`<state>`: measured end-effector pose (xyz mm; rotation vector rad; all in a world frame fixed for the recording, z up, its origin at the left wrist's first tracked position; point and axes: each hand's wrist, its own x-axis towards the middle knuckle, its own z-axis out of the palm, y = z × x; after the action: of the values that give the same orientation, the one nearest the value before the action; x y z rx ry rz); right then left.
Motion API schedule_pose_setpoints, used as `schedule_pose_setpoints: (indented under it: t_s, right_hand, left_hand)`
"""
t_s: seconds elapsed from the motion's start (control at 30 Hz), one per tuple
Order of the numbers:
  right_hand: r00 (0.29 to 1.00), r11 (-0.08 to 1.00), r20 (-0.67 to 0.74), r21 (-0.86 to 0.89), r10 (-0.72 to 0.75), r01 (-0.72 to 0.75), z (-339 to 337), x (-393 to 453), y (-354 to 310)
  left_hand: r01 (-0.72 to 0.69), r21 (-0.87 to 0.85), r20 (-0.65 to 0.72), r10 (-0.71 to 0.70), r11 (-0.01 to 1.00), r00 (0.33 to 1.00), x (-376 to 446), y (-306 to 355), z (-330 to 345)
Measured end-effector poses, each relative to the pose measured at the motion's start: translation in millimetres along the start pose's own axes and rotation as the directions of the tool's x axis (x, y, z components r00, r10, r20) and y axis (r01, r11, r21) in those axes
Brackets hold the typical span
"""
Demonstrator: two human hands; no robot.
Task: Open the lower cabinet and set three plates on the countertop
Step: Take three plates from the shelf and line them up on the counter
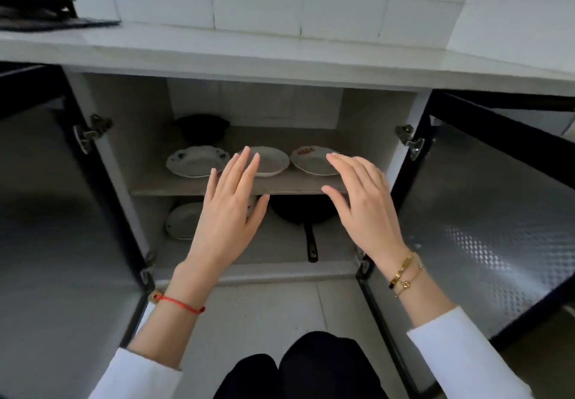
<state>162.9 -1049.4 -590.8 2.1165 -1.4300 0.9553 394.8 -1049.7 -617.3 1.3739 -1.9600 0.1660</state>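
Note:
The lower cabinet stands open, both doors swung out. On its upper shelf (pixel 174 185) lie three white plates in a row: a left plate (pixel 193 162) with a dark pattern, a middle plate (pixel 270 162), and a right plate (pixel 311 162) with a red pattern. My left hand (pixel 228 212) hovers flat in front of the middle plate, fingers spread, holding nothing. My right hand (pixel 362 202) hovers in front of the right plate, fingers apart and empty. The white countertop (pixel 280 56) runs above the cabinet.
A black bowl (pixel 202 128) sits behind the plates. The bottom shelf holds a white dish (pixel 183 219) and a black frying pan (pixel 306 218) with its handle toward me. The open doors (pixel 46 212) (pixel 485 212) flank me. A black stove (pixel 46 9) sits at the counter's left.

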Motion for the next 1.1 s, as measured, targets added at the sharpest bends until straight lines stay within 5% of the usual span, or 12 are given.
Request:
schedule_pose_setpoints:
  t_s: [0.5, 0.87, 1.1]
  right_hand:
    - [0.987, 0.933, 0.126, 0.358, -0.096, 0.045, 135, 74, -50]
    - [0.926, 0.868, 0.377, 0.454, 0.019, -0.203, 266, 146, -52]
    - [0.84, 0.881, 0.535, 0.352, 0.088, -0.316, 342, 177, -60]
  left_hand:
    - [0.322, 0.109, -0.137, -0.307, 0.94, 0.942, -2, -121, -11]
    - [0.631, -0.058, 0.005, -0.632, 0.774, 0.775, 72, -230, 55]
    - [0.741, -0.037, 0.179, -0.725, 0.671, 0.665, 114, -287, 95]
